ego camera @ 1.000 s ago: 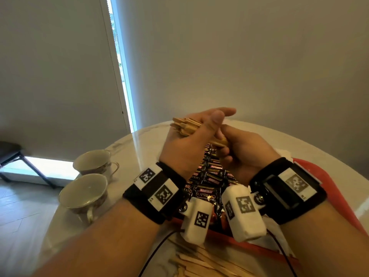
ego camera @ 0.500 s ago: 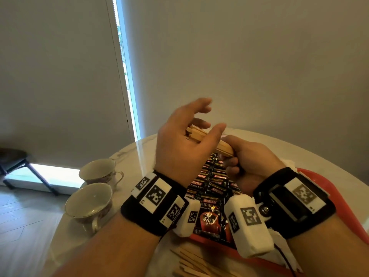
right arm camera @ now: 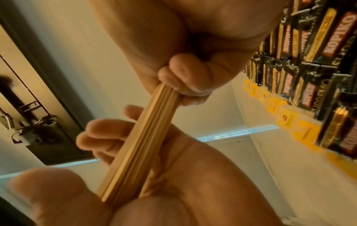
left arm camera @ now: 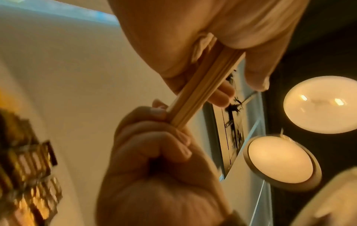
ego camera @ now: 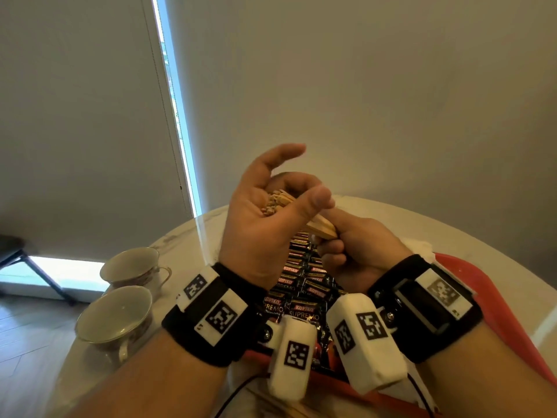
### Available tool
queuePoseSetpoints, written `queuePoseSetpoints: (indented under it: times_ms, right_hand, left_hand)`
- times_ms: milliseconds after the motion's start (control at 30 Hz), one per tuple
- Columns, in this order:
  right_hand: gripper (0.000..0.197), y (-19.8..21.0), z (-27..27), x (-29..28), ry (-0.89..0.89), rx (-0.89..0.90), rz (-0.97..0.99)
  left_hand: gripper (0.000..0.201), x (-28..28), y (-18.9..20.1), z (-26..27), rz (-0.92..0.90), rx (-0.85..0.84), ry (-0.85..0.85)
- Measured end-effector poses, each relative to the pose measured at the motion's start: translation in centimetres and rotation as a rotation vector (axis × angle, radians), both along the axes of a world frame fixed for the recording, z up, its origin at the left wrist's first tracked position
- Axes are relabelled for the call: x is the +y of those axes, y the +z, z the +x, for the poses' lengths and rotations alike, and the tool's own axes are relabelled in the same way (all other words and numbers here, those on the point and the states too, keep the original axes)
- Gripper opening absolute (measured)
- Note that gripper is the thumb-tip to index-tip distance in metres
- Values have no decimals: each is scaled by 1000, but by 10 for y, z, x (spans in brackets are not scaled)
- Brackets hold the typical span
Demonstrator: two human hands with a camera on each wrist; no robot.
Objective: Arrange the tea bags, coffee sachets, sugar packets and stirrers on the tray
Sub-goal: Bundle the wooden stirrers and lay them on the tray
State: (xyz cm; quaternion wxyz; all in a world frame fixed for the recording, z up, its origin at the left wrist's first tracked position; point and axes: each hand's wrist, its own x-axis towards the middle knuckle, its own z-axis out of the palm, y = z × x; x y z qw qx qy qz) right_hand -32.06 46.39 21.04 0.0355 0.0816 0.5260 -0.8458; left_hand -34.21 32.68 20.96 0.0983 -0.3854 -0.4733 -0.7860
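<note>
1. Two teacups, left of my left fingers, on the pale round surface; one sits behind the other, both upright.

2. My left hand, raised above the surface. Fingers are loosely spread and only part curled; the thumb lies across the bundle in item 3. The bundle's end rests in this palm, cupped rather than gripped tight.

3. Bundle of wooden stirrers, held in the air between the two hands, tilted, one end in my left palm and the other inside my right fist. The wrist views show the sticks packed flat together.

4. My right hand, just right of the left and touching the bundle. Fingers are curled fully round the stirrers.

5. Coffee sachets, dark wrappers laid in rows, below and between both sets of fingers, on the red tray.

6. Yellow tea bag tags in a line beside the sachets, seen from my right wrist only.

7. Loose stirrers at the near edge, below my wrists; too little shows to count.
</note>
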Motion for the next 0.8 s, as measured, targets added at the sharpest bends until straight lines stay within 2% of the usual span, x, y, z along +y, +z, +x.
queuePoseSetpoints:
  times_ms: [67,200,267,333,400,533,667,733,800]
  right_hand:
    - [19,-2,1,-1,6,-15,-3]
    - [21,-2,2,-3,41,-48,26]
    - [36,1,2,-3,55,-56,-75]
    - [50,2,2,-2,145,-59,-199]
    - [50,1,1,0,187,-38,-204]
    - [40,3,5,2,140,19,64]
    - [22,14,19,10,44,162,395]
    - [11,21,29,13,25,250,518]
    - [16,27,38,13,56,329,672]
  left_hand:
    - [43,3,-2,-1,31,-59,-118]
    - [34,4,-6,-6,17,-102,-110]
    - [30,3,-7,-8,51,-123,-121]
    - [27,3,-7,-10,59,-141,-115]
    - [25,4,-6,-9,63,-147,-101]
    - [31,5,7,-3,114,-274,-44]
    - [30,3,26,-2,175,-525,-28]
    - [30,0,33,-4,143,-636,-40]
    - [28,1,35,-5,84,-727,-75]
